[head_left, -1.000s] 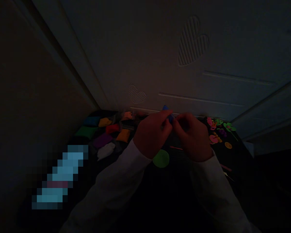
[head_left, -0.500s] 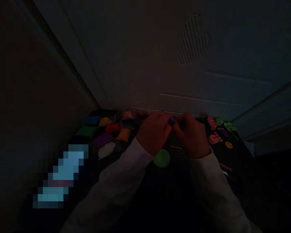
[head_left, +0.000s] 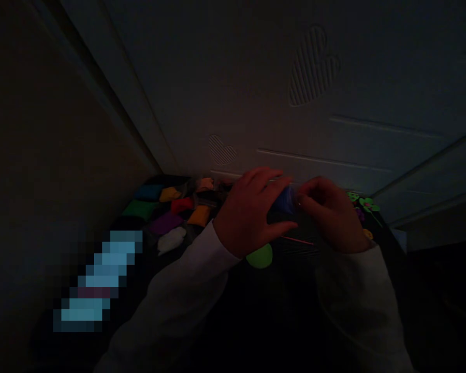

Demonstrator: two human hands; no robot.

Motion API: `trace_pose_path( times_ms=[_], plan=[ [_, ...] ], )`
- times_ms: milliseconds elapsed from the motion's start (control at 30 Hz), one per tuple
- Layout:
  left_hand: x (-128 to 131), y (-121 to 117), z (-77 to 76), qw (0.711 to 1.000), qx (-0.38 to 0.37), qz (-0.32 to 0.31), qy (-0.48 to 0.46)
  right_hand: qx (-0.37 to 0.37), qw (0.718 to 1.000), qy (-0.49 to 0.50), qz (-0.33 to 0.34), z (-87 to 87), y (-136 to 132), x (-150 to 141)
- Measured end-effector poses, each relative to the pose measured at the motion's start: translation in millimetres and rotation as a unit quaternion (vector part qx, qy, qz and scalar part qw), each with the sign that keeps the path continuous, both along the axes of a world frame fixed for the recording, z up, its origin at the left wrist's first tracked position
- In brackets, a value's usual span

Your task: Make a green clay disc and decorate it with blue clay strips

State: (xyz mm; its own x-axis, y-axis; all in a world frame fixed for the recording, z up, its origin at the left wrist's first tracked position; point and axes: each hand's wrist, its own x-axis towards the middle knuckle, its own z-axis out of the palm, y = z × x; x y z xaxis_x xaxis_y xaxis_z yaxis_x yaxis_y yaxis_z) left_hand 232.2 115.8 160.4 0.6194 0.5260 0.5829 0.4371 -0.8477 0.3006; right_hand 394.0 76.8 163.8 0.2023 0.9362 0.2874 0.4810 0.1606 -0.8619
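In the dim head view, my right hand [head_left: 332,216] pinches the edge of a small clear bag of blue modelling clay [head_left: 284,201] between thumb and fingers. My left hand [head_left: 254,213] is open beside it, fingers stretched out over the bag's left side and thumb pointing right below it. Whether the left fingers touch the bag I cannot tell. Under the hands, a thin pink stick [head_left: 298,240] lies on the dark table. A flat green disc [head_left: 259,257] lies near my left wrist, partly covered by the sleeve.
Several bags of coloured clay, among them purple [head_left: 166,224], white [head_left: 171,240] and green [head_left: 140,209], lie at the left back. Green flower shapes [head_left: 368,204] are at the right back. A panel with raised hearts [head_left: 314,67] stands behind the table. A blurred bright patch [head_left: 101,280] is at left.
My hands have moved apart, the right one rightward with the bag edge. The left hand has gone from a closed grip to spread fingers, and more of the blue bag shows.
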Motion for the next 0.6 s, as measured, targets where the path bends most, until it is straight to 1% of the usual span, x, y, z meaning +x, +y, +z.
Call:
trace_pose_path(
  times_ms=[100, 267, 367, 433, 533, 600],
  plan=[
    [0.9, -0.8, -2.4, 1.0, -0.018, -0.011, -0.002, -0.001, 0.998, 0.041, 0.038, 2.0, -3.0, -4.3],
    [1.0, -3.9, -4.2, 0.999, -0.03, 0.003, -0.024, 0.026, 0.998, 0.036, 0.034, 4.2, -7.4, -7.7],
    [-0.3, -4.9, -3.5, 0.998, -0.02, 0.023, -0.053, 0.065, 0.998, -0.003, 0.027, 9.0, -12.8, -4.5],
    [-1.8, -4.5, -2.7, 0.997, -0.012, 0.037, -0.066, 0.093, 0.993, -0.056, 0.043, 13.4, -17.3, -1.6],
    [-3.9, -3.5, -1.3, 0.997, -0.011, 0.035, -0.068, 0.096, 0.984, -0.119, 0.09, 18.1, -22.3, 1.7],
    [-4.7, -3.1, -0.3, 0.997, -0.009, 0.026, -0.066, 0.091, 0.981, -0.131, 0.107, 18.6, -23.4, 2.3]
  ],
)
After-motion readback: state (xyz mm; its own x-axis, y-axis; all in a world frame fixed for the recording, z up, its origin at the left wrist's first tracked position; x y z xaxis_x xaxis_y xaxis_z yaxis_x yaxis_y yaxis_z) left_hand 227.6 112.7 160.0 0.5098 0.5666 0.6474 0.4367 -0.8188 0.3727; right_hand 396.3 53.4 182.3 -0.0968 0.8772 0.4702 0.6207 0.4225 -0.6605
